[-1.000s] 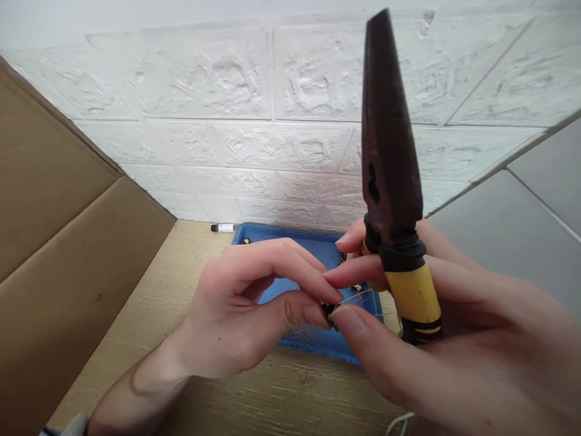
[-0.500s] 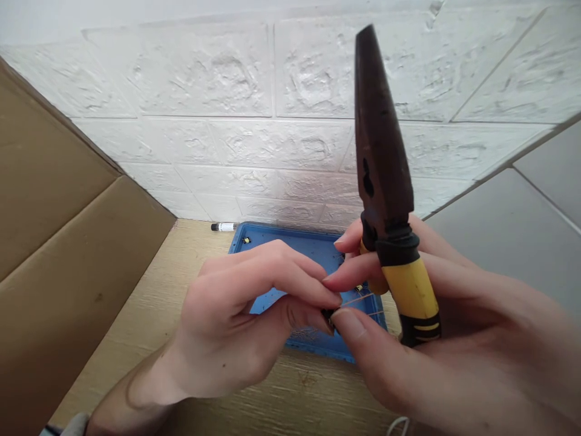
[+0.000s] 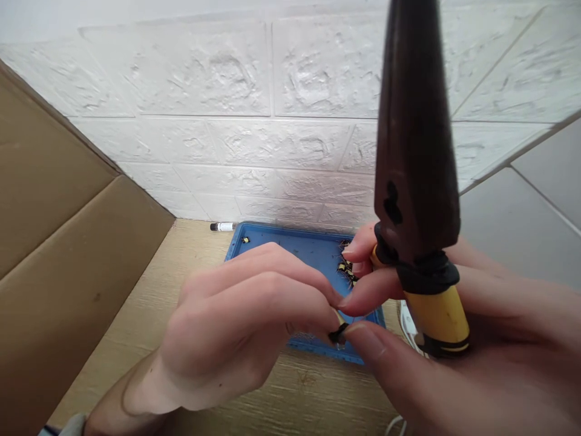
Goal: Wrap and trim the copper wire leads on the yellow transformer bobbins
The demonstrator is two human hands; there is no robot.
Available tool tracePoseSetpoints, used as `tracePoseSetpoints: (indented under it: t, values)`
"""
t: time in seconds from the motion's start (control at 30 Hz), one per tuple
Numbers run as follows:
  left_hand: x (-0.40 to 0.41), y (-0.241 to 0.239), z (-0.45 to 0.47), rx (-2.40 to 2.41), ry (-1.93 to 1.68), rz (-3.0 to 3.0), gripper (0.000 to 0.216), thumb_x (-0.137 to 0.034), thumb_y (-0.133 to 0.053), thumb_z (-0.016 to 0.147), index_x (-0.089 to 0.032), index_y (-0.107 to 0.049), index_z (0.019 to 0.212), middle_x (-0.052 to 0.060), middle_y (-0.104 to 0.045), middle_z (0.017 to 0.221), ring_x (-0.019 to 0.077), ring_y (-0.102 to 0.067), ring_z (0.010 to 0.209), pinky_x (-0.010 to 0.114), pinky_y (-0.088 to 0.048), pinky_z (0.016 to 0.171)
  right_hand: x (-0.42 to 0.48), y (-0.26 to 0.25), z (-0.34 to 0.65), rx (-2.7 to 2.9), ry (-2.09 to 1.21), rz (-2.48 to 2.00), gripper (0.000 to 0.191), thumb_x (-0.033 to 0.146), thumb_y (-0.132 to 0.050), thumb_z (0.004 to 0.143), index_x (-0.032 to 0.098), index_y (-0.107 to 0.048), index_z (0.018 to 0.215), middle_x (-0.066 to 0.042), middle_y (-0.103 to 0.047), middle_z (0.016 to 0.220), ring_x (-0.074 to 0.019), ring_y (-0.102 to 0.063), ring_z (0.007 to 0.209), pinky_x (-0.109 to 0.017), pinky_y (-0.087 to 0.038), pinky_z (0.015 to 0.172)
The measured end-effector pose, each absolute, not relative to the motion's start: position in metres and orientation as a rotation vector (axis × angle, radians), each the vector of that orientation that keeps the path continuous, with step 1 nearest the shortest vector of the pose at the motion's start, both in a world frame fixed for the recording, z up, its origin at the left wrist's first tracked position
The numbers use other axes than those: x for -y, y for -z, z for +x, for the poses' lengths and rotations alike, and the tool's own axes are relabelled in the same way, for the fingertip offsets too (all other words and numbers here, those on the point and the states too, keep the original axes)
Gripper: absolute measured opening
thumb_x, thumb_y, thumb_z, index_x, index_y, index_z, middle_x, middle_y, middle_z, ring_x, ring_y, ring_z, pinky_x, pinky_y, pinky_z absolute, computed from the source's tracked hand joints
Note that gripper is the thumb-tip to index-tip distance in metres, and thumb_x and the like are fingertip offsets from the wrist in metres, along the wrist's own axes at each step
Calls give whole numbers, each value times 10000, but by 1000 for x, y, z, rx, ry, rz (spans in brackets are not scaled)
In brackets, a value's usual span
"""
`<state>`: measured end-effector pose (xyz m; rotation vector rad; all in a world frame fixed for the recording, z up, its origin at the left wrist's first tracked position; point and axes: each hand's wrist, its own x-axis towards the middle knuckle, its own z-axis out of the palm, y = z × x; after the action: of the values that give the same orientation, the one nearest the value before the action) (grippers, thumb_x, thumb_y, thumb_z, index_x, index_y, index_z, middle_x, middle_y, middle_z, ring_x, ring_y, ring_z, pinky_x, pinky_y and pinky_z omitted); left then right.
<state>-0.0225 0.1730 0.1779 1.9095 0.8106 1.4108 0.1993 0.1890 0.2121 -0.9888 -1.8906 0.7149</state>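
My left hand (image 3: 240, 327) is closed in a pinch on a small black-and-yellow part (image 3: 339, 330) held between both hands. My right hand (image 3: 454, 357) grips a pair of pliers (image 3: 415, 175) with yellow handles; the dark jaws point straight up and are closed. The thumb and forefinger of that hand also pinch the same small part. Both hands hover over the near edge of a blue tray (image 3: 290, 245) that holds several more small black-and-yellow parts (image 3: 345, 269).
A cardboard flap (image 3: 68, 230) rises on the left. A white brick wall (image 3: 204, 121) stands behind the wooden table (image 3: 181, 272). A black-and-white marker (image 3: 222, 226) lies by the wall. A grey panel (image 3: 521, 224) is at the right; a white cable (image 3: 394, 427) shows below.
The pliers have come closer to the camera and shifted right. Both hands have dropped slightly, still pinching the small part together.
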Motion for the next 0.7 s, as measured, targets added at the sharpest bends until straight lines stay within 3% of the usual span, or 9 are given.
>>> tracePoseSetpoints:
  t: [0.1,0.2,0.37,0.6,0.7]
  values:
    - [-175,-178,-25,-769,-1374,1951,302,-149,-677,1169,-360,-876,1250,-8,-926,1168,226,-903,958,330,-781,858,-186,-213,198,1847,-683,-949,353,42,-865,884,371,-789,985,119,-830,1098,-107,-855,816,-119,-667,611]
    - [-179,-178,-24,-742,-1390,1838,252,-100,-807,1086,-319,-896,1172,-5,-930,1102,204,-896,893,275,-768,809,-184,-215,202,1863,-729,-940,322,57,-846,924,370,-784,971,127,-828,1087,-84,-834,753,-109,-631,550]
    - [-197,-170,-20,-531,-1263,1587,115,-186,-919,1029,-255,-828,1041,4,-880,947,194,-883,858,232,-744,754,-188,-220,209,1943,-802,-985,275,129,-786,979,396,-785,913,131,-822,1091,-104,-863,880,-113,-669,639]
    - [-212,-158,-19,-262,-1069,1397,103,-201,-817,1092,-233,-733,1040,24,-742,916,141,-778,726,221,-698,682,-199,-220,206,1918,-851,-1048,292,92,-750,926,365,-823,852,142,-821,1061,-54,-841,853,-50,-633,684]
    - [-209,-157,-17,-225,-1009,1211,87,-179,-810,1094,-224,-747,1055,4,-716,946,104,-759,732,191,-690,725,-198,-219,202,1874,-912,-1048,261,114,-765,920,358,-810,836,151,-807,1046,-31,-822,848,-32,-619,715]
